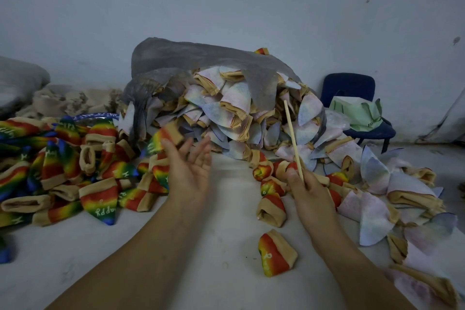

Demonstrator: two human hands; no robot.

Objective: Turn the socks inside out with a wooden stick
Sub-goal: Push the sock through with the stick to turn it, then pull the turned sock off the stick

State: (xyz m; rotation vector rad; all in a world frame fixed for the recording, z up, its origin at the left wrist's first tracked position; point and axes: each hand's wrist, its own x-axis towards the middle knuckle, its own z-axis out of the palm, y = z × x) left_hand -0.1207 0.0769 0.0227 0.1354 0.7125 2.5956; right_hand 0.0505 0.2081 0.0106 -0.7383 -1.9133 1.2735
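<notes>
In the head view, a stick [293, 138] is being held by the right hand [310, 192] just in front of the bag [201, 63]. The fingers are clamped round its lower end, and its tip is rising before the pale socks [234, 113] spilling from the bag. The left hand [191, 168] is being held palm-up in front of the bag, fingers apart and straight. A rainbow sock [167, 138] is showing blurred at its fingertips, and whether it is being touched cannot be told. It is apparently being let go toward the rainbow pile [63, 166] lying left of the bag, so this sock is being judged finished. For the next one, a pale sock should be taken by its cuff from the front of the bag. The stick should then be pushed against the closed toe from outside, and the cuff drawn down along it until the colours are showing fully. The stick is best gripped low and held upright, so that the spill is not being snagged.
</notes>
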